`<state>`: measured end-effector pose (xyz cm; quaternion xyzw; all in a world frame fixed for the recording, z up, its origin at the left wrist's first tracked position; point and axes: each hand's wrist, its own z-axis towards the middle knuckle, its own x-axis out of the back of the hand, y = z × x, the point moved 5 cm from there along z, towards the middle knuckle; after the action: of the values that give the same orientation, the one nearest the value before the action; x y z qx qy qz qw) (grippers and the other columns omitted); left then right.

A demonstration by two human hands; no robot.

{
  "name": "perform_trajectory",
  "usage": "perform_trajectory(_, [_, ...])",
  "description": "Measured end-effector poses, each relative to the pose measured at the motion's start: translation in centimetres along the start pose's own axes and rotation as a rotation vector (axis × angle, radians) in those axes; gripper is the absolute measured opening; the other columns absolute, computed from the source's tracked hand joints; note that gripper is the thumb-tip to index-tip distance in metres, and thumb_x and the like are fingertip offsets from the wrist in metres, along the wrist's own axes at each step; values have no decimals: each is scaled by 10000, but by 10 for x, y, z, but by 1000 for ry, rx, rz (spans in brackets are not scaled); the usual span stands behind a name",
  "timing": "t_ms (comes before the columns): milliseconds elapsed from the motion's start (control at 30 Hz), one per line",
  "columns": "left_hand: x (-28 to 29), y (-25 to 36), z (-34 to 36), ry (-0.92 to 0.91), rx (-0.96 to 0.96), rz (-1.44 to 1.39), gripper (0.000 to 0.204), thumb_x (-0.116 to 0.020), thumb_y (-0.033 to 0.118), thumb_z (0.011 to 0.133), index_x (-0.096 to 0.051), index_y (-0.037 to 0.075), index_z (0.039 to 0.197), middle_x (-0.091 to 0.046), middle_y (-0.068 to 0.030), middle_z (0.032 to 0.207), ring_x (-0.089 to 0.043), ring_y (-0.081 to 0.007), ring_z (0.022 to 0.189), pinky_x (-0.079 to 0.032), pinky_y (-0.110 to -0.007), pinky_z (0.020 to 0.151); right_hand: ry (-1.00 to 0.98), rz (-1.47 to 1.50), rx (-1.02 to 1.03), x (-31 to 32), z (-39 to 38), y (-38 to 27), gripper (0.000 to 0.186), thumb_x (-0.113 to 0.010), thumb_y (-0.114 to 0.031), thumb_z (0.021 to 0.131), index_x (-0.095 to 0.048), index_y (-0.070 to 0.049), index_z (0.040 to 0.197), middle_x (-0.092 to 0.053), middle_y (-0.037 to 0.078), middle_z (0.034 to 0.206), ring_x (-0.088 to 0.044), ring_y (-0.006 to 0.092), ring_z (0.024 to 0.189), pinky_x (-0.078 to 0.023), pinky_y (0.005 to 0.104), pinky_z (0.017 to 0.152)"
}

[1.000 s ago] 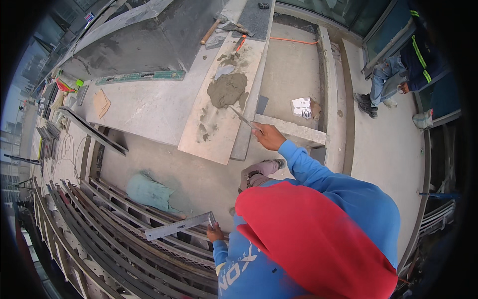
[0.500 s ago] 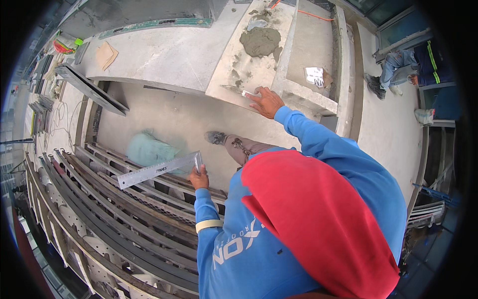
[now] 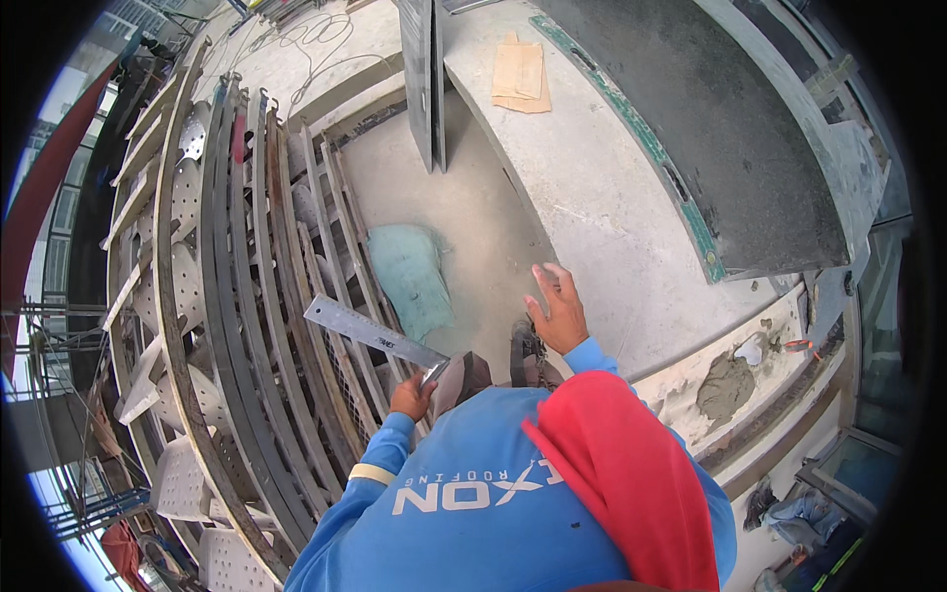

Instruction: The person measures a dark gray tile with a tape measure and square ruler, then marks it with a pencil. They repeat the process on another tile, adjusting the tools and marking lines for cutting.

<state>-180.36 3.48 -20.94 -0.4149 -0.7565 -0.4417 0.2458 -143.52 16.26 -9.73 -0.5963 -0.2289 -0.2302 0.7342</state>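
My left hand (image 3: 410, 397) is closed round the short stock of a metal try square (image 3: 370, 333); its ruled blade points up and left, over the stacked metal frames. My right hand (image 3: 558, 314) is held out in front of me, fingers apart and empty, close to the edge of a pale concrete slab (image 3: 612, 212). Below and between the hands are my legs and a dark shoe (image 3: 526, 340). A crumpled pale green sheet (image 3: 409, 276) lies on the floor beyond the try square. To my right, a patch of wet grey mortar (image 3: 727, 385) sits on a narrow ledge.
Rusty scaffold frames (image 3: 261, 247) are stacked along my left. Dark panels (image 3: 422, 89) stand ahead. On the slab lie brown cardboard pieces (image 3: 521, 74), a long green level (image 3: 641, 138) and a dark sheet (image 3: 760, 138). Another person (image 3: 804, 523) is low at the right.
My view has swung left. My right hand has come away from the mortar ledge and the small light-coloured thing it was touching. My left hand still holds the try square.
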Motion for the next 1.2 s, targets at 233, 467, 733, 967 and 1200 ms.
perform_trajectory(233, [137,147,160,-90,-293,-344,358,-716,312,930,-691,4,1111,-708,-246,904,-682,-431,855,-523,-456,786,-724,452,97,-132,192,-48,763,-729,-449,896,-476,-2,1461,-573,249,1349,-604,368,1190,-485,428,995])
perform_trajectory(467, [264,122,393,-73,-329,-362,566,-729,412,914,-583,41,1315,-622,-226,1289,-612,-396,1193,-492,-454,986,-987,731,-118,-273,412,-39,423,-609,-318,1010,-667,31,1242,-653,201,1304,-634,238,1167,-438,367,1055])
perform_trajectory(733, [584,115,673,430,-391,177,641,-667,488,922,-560,12,1338,-608,-219,1246,-600,-404,1124,-487,-496,943,-458,713,34,-238,831,-82,511,-624,-297,958,-590,115,1259,-664,95,833,-691,243,948,-468,411,1008])
perform_trajectory(967, [774,103,888,277,-444,-36,460,-712,369,918,-649,24,1215,-667,-214,1116,-659,-409,967,-537,-470,827,-141,575,-22,-336,1130,-158,504,-674,-223,945,-571,123,1296,-696,97,900,-675,166,888,-516,322,853])
perform_trajectory(1200, [1098,100,1237,487,-435,231,451,-727,376,894,-673,26,1173,-690,-205,1052,-670,-410,921,-545,-477,796,-397,722,45,-467,1508,-277,530,-695,-208,934,-545,166,1279,-698,107,903,-662,149,894,-506,304,834])
